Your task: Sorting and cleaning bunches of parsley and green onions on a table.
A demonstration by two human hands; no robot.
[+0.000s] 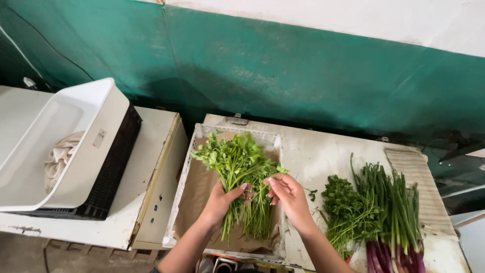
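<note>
My left hand (221, 199) is closed around the stems of a bunch of leafy green herbs (233, 159), held over a white crate (185, 174) lined with brown paper. My right hand (289, 194) pinches the stems of a second, smaller bunch of herbs (260, 212) that lies in the crate beside the first. Both hands are close together above the crate's middle.
On the worn white table (323, 154) to the right lie another herb bunch (346, 210) and purple-stemmed spring onions (396, 217). At left a white tub (96, 139) with a cloth (60, 156) inside sits in a black crate (113, 172). A green wall (283, 65) stands behind.
</note>
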